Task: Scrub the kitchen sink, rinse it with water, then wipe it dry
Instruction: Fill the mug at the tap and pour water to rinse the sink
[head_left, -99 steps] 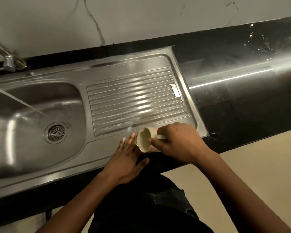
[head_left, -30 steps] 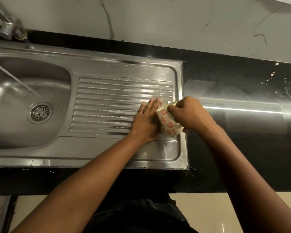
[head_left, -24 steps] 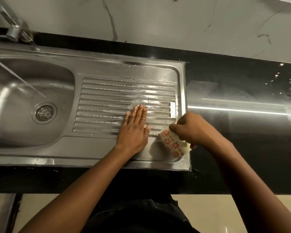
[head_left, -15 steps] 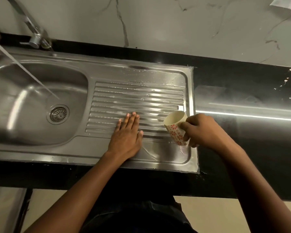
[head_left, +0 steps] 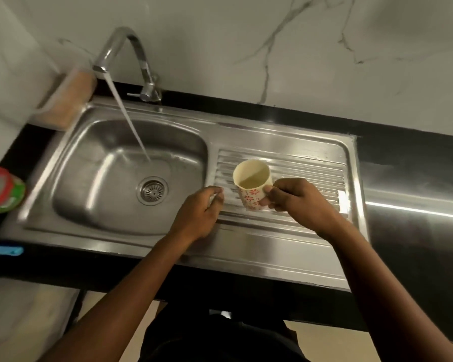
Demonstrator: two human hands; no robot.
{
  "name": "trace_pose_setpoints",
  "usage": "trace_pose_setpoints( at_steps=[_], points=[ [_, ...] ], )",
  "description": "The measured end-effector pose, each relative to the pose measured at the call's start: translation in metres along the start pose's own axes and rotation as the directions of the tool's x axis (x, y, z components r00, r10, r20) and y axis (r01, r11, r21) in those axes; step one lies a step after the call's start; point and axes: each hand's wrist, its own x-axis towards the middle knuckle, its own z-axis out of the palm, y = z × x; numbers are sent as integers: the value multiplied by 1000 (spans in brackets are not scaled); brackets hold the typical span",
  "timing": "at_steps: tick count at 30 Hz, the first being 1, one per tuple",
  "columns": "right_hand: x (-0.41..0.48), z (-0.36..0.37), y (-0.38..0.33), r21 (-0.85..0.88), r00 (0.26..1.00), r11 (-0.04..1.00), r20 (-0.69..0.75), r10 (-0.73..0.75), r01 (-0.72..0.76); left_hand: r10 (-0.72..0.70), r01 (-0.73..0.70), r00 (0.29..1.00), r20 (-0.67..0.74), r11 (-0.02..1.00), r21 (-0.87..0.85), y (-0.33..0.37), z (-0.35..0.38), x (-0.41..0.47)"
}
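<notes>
A stainless steel sink (head_left: pixel 94 226) has a basin on the left and a ribbed drainboard (head_left: pixel 309 178) on the right. The tap (head_left: pixel 131 56) runs, and its stream falls into the basin near the drain (head_left: pixel 153 190). My right hand (head_left: pixel 296 202) grips a cream mug with red flowers (head_left: pixel 251 184), held upright over the drainboard. My left hand (head_left: pixel 202 212) hovers at the drainboard's left edge, fingers loosely curled, holding nothing.
A black counter (head_left: pixel 416 184) runs to the right under a marble wall. A clear container (head_left: pixel 66 100) stands at the sink's back left corner. Red and green lids (head_left: pixel 0 189) lie at far left, with a blue item (head_left: pixel 3 250) below them.
The view has swung left, bringing tap and basin into sight. My right hand turned the mug upright and moved it left. My left hand lifted off the ribs and curled.
</notes>
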Motion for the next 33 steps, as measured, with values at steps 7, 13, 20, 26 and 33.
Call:
trace_pose_setpoints(
  at_steps=[7,13,20,26,33],
  points=[
    [71,90,-58,165,993,980,34,-117,109,-91,77,988,-122,991,-114,-44,-94,7],
    [124,158,-110,238,987,960,37,-158,145,-90,53,970,-227,985,-164,-71,-159,20],
    [179,199,-162,249,979,947,-6,-206,201,-125,76,935,-331,985,-155,-88,-209,36],
    [204,208,-187,270,975,937,-48,-216,221,-94,42,927,-364,988,-149,-98,-229,44],
    [207,212,-193,311,976,925,-67,-205,216,-54,-2,917,-395,990,-140,-99,-238,42]
  ],
)
